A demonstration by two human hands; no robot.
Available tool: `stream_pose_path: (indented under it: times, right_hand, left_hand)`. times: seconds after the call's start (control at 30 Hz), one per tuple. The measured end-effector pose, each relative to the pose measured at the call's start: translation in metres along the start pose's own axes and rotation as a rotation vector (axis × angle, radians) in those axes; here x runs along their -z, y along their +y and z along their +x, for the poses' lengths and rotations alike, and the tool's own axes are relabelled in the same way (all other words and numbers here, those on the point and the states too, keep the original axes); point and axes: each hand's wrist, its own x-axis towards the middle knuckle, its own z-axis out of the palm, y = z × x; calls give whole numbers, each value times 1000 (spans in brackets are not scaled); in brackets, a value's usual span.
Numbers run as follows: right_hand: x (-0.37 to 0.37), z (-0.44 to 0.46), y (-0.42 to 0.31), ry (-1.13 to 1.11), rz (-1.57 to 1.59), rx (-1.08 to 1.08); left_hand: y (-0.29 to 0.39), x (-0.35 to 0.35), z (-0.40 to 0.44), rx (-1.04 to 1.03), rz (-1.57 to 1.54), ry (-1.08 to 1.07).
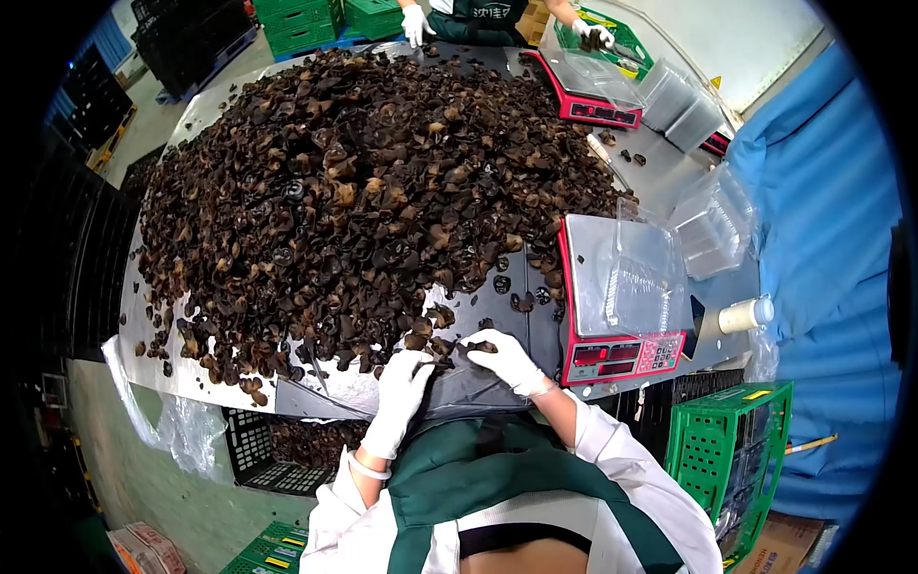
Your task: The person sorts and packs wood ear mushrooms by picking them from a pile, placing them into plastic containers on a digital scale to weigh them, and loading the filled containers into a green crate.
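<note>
A broad heap of dark brown wood ear mushrooms (354, 191) covers much of the metal table in front of me. My left hand (404, 375), in a white glove, is at the heap's near edge, its fingers closed around a dark wood ear piece at their tips. To its right, my right hand (507, 360), also gloved, pinches a small wood ear mushroom (484, 346) between thumb and fingers. A few loose pieces (440, 316) lie just beyond both hands on the table.
A red digital scale (612, 356) stands right of my hands with a clear plastic tray (643, 273) on its pan. Stacked clear trays (712, 225) and a white bottle (746, 314) are farther right. Across the table, a gloved co-worker stands near a second scale (601, 112). A green crate (703, 445) sits below.
</note>
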Motion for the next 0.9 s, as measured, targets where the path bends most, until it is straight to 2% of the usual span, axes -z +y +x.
stream_pose_path:
  times: [0.03, 0.1, 0.13, 0.17, 0.23, 0.27, 0.3, 0.37, 0.43, 0.5, 0.57, 0.6, 0.7, 0.77, 0.83, 0.9]
  right_hand:
    - [9, -1, -3, -104, 371, -362]
    - [16, -4, -11, -163, 756, -416]
    - [14, -10, -21, -195, 662, -305]
    - [14, -9, -23, -196, 660, -304]
    - [11, -7, -28, -264, 1217, -367]
    - [9, -6, -34, -169, 1221, -510]
    - [7, -6, -42, -170, 1220, -510]
    - [5, -5, -54, -190, 845, -327]
    - [5, -2, -29, -256, 922, -292]
    - [-3, -2, -25, -165, 1316, -515]
    - [-7, -3, -4, -216, 1424, -489]
    - [-8, -3, -8, -198, 1461, -481]
    - [3, -5, -35, -134, 1555, -487]
    - [22, -8, -56, -82, 1602, -353]
    - [49, -13, -84, 55, 1623, -244]
    - [86, -19, -103, 239, 1588, -161]
  left_hand:
    - [4, 8, 1, 174, -150, -71]
    - [5, 14, 0, 313, -432, -81]
    - [17, 21, 4, 312, -433, -78]
    - [31, 31, 7, 347, -495, -90]
    - [50, 38, 13, 383, -558, -102]
    - [57, 37, 15, 377, -610, -95]
    - [60, 35, 16, 370, -661, -88]
    - [63, 30, 19, 332, -558, -100]
    - [71, 20, 22, 239, -469, -11]
    - [69, 6, 23, 92, -269, 47]
    - [80, 10, 27, -82, -134, -74]
    - [83, 10, 32, -245, -112, -22]
    - [76, 22, 39, -149, -138, 42]
    - [79, 45, 45, 159, -310, 110]
    - [49, 52, 41, 185, -238, 197]
    - [19, 51, 31, 170, -151, 192]
